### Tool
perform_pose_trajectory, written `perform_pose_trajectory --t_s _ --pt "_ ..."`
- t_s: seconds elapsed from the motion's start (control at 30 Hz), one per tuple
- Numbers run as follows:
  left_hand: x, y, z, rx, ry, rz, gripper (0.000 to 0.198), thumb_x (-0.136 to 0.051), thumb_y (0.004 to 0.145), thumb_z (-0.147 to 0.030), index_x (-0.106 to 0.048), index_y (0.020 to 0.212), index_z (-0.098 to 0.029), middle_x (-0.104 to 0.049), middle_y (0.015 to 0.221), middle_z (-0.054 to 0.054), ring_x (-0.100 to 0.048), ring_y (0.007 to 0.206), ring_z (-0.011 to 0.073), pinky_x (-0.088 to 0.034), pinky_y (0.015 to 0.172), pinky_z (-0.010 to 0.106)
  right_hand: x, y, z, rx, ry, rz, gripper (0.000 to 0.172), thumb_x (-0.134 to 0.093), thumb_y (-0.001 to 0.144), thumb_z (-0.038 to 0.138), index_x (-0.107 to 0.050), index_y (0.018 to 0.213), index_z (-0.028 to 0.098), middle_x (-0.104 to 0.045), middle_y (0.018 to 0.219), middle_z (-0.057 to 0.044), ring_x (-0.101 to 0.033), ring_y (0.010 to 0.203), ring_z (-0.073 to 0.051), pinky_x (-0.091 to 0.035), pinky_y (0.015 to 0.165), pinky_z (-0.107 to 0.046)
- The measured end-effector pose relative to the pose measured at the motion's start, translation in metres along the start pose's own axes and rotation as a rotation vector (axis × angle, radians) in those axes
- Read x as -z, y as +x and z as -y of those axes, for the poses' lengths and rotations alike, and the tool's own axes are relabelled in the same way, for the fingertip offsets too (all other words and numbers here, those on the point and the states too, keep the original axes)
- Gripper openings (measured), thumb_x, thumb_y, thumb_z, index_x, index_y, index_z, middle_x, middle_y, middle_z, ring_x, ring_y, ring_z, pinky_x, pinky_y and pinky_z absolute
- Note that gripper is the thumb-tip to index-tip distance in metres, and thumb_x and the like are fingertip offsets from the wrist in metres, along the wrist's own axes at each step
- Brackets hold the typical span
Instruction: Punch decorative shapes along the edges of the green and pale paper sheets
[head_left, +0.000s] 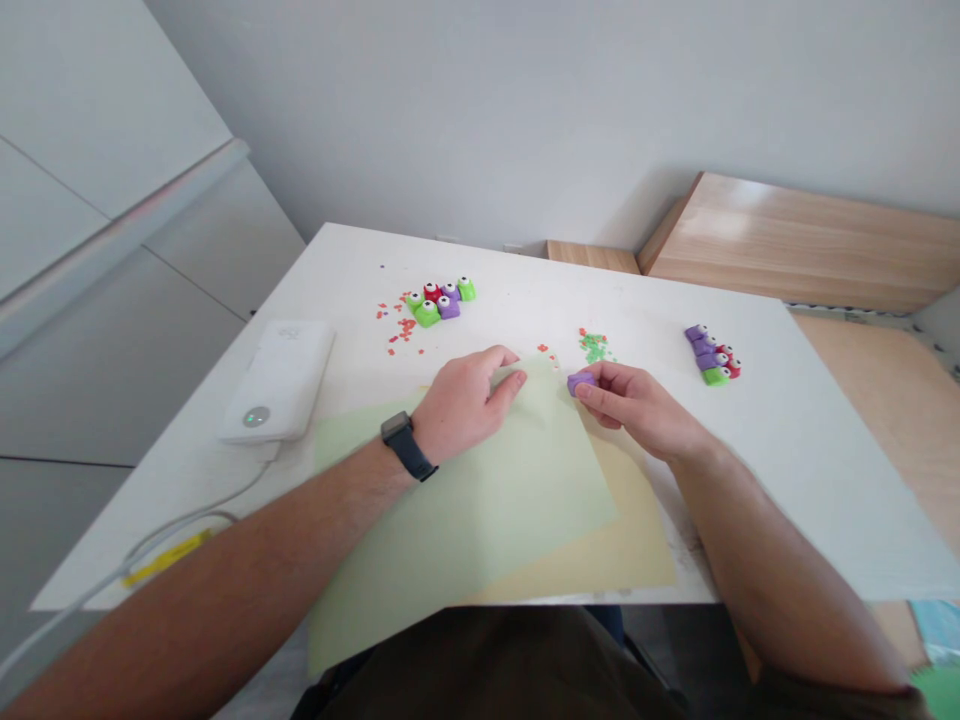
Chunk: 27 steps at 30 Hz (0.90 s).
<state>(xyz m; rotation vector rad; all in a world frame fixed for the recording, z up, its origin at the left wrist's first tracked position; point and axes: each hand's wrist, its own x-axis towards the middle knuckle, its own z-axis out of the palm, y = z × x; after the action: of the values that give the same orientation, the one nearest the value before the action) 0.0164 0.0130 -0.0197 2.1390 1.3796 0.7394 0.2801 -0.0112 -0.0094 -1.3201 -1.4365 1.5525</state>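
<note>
My left hand [466,400] rests on the far corner of a pale green paper sheet [480,500], fingers curled and pinching its edge. A dark watch sits on that wrist. My right hand [637,405] holds a small purple paper punch [580,381] just off the sheet's right corner. A yellow sheet [637,540] lies under the green one, showing at the right.
Several small punches in red, green and purple cluster at the back left [441,298], and more at the right [712,355]. Red paper bits [401,328] and green paper bits [596,346] are scattered nearby. A white device [281,380] with a cable lies left. A wooden bench [810,240] stands behind.
</note>
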Motion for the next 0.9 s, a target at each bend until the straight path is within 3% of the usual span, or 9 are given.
perform_pose_trajectory --t_s 0.6,0.9 --pt "0.0005 0.0002 -0.0012 -0.004 0.007 0.002 0.027 -0.056 0.101 -0.042 -0.071 0.111 -0.021 -0.079 0.095 0.004 -0.066 0.072 0.0191 -0.048 0.072 0.032 -0.0009 -0.0012 0.0031 0.004 -0.047 0.009 0.043 -0.075 0.091 0.061 -0.065 0.091 0.019 -0.047 0.069 0.004 -0.036 0.06 -0.011 -0.022 0.054 -0.029" --pt "0.0002 -0.0002 -0.0006 -0.015 0.007 -0.002 0.027 -0.057 0.102 -0.041 -0.071 0.112 -0.02 -0.079 0.099 0.004 -0.067 0.077 0.0199 -0.049 0.078 0.033 -0.0026 -0.0017 0.0065 0.004 -0.059 0.01 0.042 -0.075 0.091 0.059 -0.067 0.093 0.018 -0.05 0.073 0.003 -0.037 0.061 -0.01 -0.024 0.054 -0.029"
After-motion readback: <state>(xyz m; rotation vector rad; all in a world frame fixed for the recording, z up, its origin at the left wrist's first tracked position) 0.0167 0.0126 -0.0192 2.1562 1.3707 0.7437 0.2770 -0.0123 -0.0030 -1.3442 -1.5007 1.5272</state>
